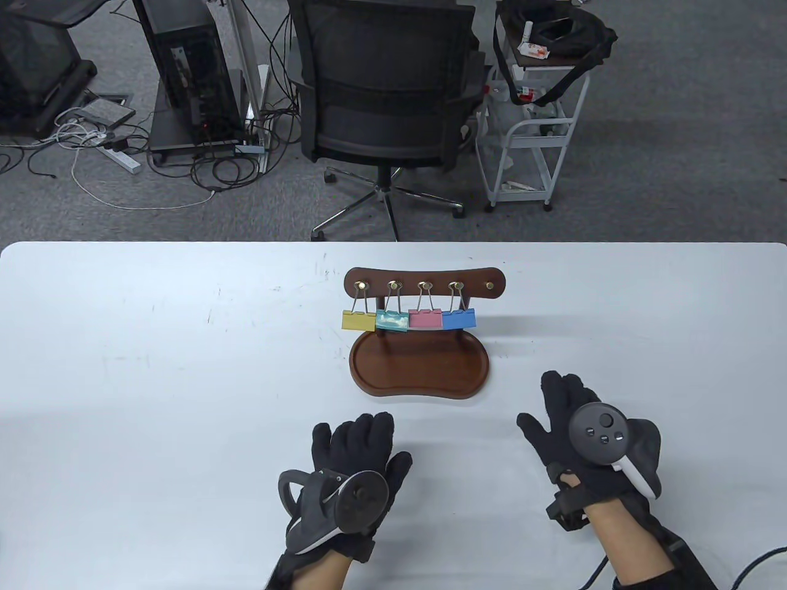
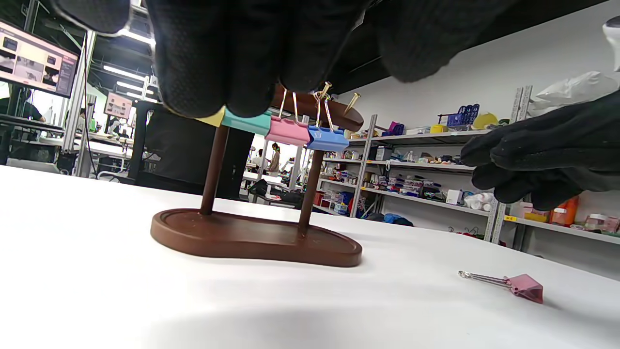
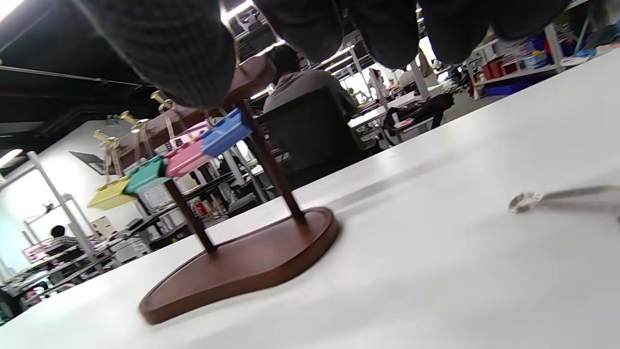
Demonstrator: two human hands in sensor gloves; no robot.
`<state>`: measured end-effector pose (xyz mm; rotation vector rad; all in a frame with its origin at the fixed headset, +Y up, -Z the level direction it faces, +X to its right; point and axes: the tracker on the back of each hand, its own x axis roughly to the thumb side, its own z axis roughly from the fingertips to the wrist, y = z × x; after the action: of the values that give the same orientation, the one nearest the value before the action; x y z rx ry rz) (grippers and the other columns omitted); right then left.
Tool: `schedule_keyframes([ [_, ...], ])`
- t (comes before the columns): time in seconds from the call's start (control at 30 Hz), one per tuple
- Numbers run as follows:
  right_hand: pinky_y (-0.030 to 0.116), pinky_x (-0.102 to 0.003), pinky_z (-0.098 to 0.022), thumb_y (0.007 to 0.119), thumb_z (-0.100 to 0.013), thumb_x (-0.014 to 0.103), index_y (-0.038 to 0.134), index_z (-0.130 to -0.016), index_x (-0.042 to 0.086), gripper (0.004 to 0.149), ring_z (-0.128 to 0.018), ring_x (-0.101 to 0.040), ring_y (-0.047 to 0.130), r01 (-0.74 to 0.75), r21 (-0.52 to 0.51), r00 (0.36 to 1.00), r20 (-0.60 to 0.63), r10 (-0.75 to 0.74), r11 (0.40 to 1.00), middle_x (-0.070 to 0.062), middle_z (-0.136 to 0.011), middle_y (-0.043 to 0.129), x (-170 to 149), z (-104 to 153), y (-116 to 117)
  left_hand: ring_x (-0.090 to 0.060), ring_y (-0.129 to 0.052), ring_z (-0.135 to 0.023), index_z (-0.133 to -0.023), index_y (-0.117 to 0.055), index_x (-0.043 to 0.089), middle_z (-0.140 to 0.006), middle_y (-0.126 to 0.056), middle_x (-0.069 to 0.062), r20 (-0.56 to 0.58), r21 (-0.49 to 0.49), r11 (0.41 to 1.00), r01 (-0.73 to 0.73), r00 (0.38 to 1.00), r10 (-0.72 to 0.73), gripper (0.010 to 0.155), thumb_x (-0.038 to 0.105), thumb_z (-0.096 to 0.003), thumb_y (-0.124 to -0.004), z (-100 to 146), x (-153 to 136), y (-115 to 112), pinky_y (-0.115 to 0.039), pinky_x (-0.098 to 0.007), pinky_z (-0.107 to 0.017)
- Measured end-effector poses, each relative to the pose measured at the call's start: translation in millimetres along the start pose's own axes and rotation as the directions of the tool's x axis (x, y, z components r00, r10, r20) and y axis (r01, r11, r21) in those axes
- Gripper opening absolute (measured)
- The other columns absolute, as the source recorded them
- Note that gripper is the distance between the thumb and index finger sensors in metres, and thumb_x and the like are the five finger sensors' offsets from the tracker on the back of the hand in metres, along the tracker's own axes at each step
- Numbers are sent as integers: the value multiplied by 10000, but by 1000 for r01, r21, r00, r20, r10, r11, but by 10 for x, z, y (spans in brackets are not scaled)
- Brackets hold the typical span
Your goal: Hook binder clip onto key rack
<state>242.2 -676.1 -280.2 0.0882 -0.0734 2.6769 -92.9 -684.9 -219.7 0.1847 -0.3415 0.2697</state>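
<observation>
Table view: the wooden key rack (image 1: 424,284) stands on the white table (image 1: 154,369) with yellow (image 1: 358,320), teal (image 1: 391,320), pink (image 1: 425,318) and blue (image 1: 458,318) clips hanging on four hooks. The left hand (image 1: 350,455) and right hand (image 1: 584,430) hover with fingers spread, gripping nothing. In the left wrist view a loose dark pink binder clip (image 2: 525,287) lies on the table below the right hand.
</observation>
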Motion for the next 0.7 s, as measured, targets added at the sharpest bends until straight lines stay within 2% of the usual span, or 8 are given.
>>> schedule_keyframes([
  [0.2,449,-760,-668,799,-545,468,480,-1172,30,829,-994,-670,470,-49,20,995,-88,51,999,-380,-1169,463,-228,-206,-212,-545,-854,-891,-1098,-720,25,-1044,-816,-270,-2,-4,1000,0,1000,0,698,485,-575,-768,1,2,6,-500,-795,-683],
  [0.33,426,-761,-680,812,-544,448,496,-1171,40,812,-1010,-662,446,-79,78,986,-143,90,994,-358,-1182,456,-430,-284,-242,-543,-853,-893,-1098,-719,25,-1042,-819,-271,-7,-4,1000,-3,1000,3,701,487,-574,-767,2,-6,7,-499,-796,-682],
  [0.53,433,-759,-680,816,-542,434,531,-1164,46,787,-1011,-658,456,-164,182,966,-170,195,970,-342,-1186,474,-746,-232,-64,-544,-854,-891,-1097,-722,25,-1042,-818,-272,-11,-2,1000,-19,1000,19,699,487,-574,-768,0,-26,12,-497,-796,-683],
  [0.7,436,-757,-681,820,-539,425,533,-1163,49,783,-1013,-654,455,-196,230,949,-198,243,953,-331,-1190,478,-896,-202,72,-546,-854,-890,-1097,-722,25,-1041,-819,-272,-7,-3,1000,-26,1000,26,699,488,-574,-768,2,-33,13,-499,-797,-681],
])
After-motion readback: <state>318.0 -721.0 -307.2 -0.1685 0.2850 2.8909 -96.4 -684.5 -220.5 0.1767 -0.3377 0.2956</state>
